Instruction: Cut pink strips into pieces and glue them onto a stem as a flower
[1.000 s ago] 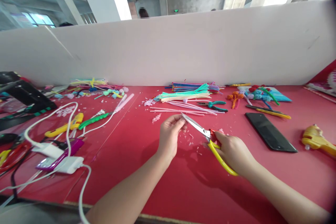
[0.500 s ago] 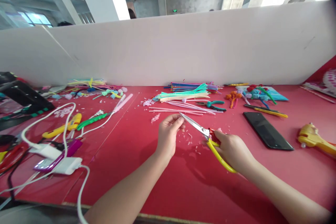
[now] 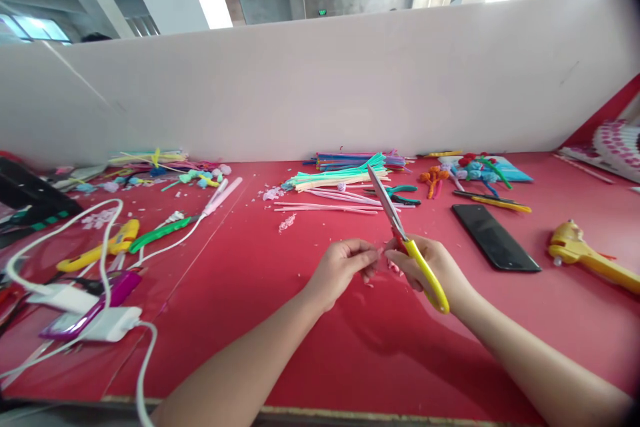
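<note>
The fingers (image 3: 367, 257) of your left hand (image 3: 336, 272) were drawn into a narrow pinch, their tips all but meeting those of your right hand (image 3: 434, 268) above the counter (image 3: 310, 373), with what looked like a small pink piece (image 3: 380, 251) at the tips, too tiny to make out well. Your right hand also held the scissors (image 3: 411, 247), the blades together and pointing up and away from you. For such fine fingertip work, it paid to let the scissors lie back against the hand so that thumb and forefinger were free, to angle the points clear of your left fingers, and to pinch lightly. Pink scraps (image 3: 394, 268) lay just below the right fingertips, where a dropped piece could easily have been lost. Off to the right sat the yellow glue gun (image 3: 585, 257), then the black phone (image 3: 495, 238), both well apart from your hands. Farther out, loose pink stems (image 3: 327, 208) lay straight ahead, with the pliers (image 3: 403, 195) beside them and the green and cream bundle (image 3: 340, 177) behind; a forward reach would have met that clutter before the pale partition (image 3: 320, 87).
</note>
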{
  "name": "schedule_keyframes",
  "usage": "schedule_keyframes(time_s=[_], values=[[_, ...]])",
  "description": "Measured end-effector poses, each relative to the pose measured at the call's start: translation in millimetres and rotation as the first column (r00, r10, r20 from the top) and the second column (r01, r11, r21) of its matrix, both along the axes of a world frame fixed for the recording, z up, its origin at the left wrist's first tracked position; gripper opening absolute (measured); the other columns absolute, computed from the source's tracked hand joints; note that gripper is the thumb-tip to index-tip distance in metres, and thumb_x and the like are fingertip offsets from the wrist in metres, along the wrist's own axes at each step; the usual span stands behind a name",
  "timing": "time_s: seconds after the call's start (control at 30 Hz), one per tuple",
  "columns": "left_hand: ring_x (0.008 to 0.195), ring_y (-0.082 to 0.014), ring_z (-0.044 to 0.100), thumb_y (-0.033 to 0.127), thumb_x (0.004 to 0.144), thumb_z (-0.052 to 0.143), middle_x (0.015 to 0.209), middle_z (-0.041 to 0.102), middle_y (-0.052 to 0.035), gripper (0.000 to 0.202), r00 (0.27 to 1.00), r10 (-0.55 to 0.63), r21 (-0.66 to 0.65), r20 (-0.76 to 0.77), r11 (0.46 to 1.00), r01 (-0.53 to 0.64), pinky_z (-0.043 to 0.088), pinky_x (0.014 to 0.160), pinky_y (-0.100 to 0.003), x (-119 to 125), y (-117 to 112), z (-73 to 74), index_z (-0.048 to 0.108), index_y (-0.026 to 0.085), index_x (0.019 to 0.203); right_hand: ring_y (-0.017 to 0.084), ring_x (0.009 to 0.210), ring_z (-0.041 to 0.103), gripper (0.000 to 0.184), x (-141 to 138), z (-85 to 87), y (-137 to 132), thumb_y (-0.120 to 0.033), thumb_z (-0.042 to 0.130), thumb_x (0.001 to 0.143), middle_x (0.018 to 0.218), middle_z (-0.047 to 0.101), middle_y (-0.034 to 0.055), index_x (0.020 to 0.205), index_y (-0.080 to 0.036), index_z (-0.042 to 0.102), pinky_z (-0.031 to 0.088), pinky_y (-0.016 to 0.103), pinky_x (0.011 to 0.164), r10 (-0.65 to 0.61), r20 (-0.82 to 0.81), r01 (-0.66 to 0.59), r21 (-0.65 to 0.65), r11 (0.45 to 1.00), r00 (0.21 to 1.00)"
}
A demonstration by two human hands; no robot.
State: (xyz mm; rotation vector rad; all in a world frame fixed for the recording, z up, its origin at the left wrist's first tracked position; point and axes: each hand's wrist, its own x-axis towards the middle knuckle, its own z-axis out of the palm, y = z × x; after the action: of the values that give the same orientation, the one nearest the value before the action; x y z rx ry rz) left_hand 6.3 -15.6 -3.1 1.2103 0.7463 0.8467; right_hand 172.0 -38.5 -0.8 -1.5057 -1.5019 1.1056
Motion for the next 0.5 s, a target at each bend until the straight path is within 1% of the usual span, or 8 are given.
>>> schedule_keyframes(time_s=[0.03, 0.1, 0.2, 0.3, 0.4, 0.47, 0.5], values=[[0.053, -0.0099, 0.049, 0.034, 0.073, 0.057, 0.064, 0.057, -0.0030, 0.023, 1.000, -0.009, 0.011, -0.017, 1.000, 0.009, 0.041, 0.056, -0.025, 0.6, -0.6, -0.4, 0.062, 0.012, 0.074, 0.007, 0.034, 0.035, 0.017, -0.3, 1.3, -0.8, -0.034, 0.049, 0.071, 0.042, 0.037, -0.0085, 0.077, -0.019, 0.053, 0.028, 0.019, 0.036, 0.006, -0.045, -0.007, -0.017, 1.000, 0.999], [0.054, -0.0100, 0.049, 0.035, 0.073, 0.056, 0.063, 0.056, -0.0028, 0.023, 0.998, -0.024, 0.035, -0.053, 0.999, 0.026, 0.040, 0.056, -0.025, 1.4, -1.6, -1.2, 0.061, 0.012, 0.071, 0.007, 0.034, 0.034, 0.015, -0.8, 2.7, -2.0, -0.032, 0.051, 0.070, 0.042, 0.036, -0.0087, 0.074, -0.018, 0.053, 0.027, 0.018, 0.035, 0.015, -0.078, -0.017, -0.020, 1.000, 0.997], [0.054, -0.0105, 0.050, 0.034, 0.073, 0.057, 0.061, 0.056, -0.0019, 0.022, 0.993, -0.023, 0.066, -0.113, 0.997, 0.030, 0.039, 0.056, -0.025, 1.9, -3.3, -2.9, 0.060, 0.013, 0.069, 0.006, 0.034, 0.034, 0.013, -1.8, 2.1, -2.6, -0.030, 0.051, 0.069, 0.042, 0.037, -0.0086, 0.070, -0.018, 0.051, 0.026, 0.018, 0.036, 0.025, -0.041, -0.024, 0.007, 1.000, 0.999], [0.053, -0.0104, 0.049, 0.032, 0.072, 0.058, 0.058, 0.054, -0.0001, 0.017, 0.982, 0.000, 0.120, -0.189, 0.993, 0.024, 0.038, 0.054, -0.024, 2.2, -5.3, -4.6, 0.060, 0.014, 0.070, 0.006, 0.037, 0.036, 0.014, -2.4, -0.6, -2.2, -0.031, 0.049, 0.070, 0.044, 0.038, -0.0078, 0.068, -0.018, 0.051, 0.026, 0.018, 0.039, 0.023, 0.065, -0.026, 0.045, 0.999, 0.998], [0.051, -0.0100, 0.048, 0.031, 0.071, 0.059, 0.056, 0.052, 0.0009, 0.016, 0.972, 0.017, 0.154, -0.233, 0.988, 0.020, 0.037, 0.052, -0.023, 2.5, -6.2, -4.5, 0.059, 0.015, 0.068, 0.007, 0.041, 0.038, 0.019, -0.9, -3.2, -0.8, -0.036, 0.048, 0.072, 0.048, 0.040, -0.0063, 0.065, -0.018, 0.049, 0.024, 0.019, 0.040, 0.018, 0.211, -0.037, 0.090, 0.995, 0.977], [0.051, -0.0097, 0.047, 0.031, 0.071, 0.059, 0.055, 0.051, 0.0013, 0.016, 0.977, 0.074, 0.160, -0.200, 0.986, -0.042, 0.037, 0.052, -0.022, 1.8, -4.8, -3.0, 0.059, 0.015, 0.067, 0.008, 0.044, 0.038, 0.023, 1.1, -3.7, 0.4, -0.039, 0.048, 0.072, 0.049, 0.041, -0.0054, 0.064, -0.018, 0.047, 0.023, 0.019, 0.041, 0.003, 0.324, -0.051, 0.142, 0.989, 0.946], [0.051, -0.0095, 0.046, 0.030, 0.071, 0.059, 0.055, 0.051, 0.0015, 0.016, 0.978, 0.127, 0.162, -0.165, 0.982, -0.100, 0.037, 0.052, -0.022, 1.0, -3.3, -2.0, 0.058, 0.015, 0.067, 0.008, 0.045, 0.038, 0.025, 2.1, -3.5, 0.8, -0.041, 0.048, 0.072, 0.049, 0.041, -0.0050, 0.062, -0.018, 0.045, 0.023, 0.019, 0.042, -0.015, 0.388, -0.056, 0.170, 0.984, 0.922]])
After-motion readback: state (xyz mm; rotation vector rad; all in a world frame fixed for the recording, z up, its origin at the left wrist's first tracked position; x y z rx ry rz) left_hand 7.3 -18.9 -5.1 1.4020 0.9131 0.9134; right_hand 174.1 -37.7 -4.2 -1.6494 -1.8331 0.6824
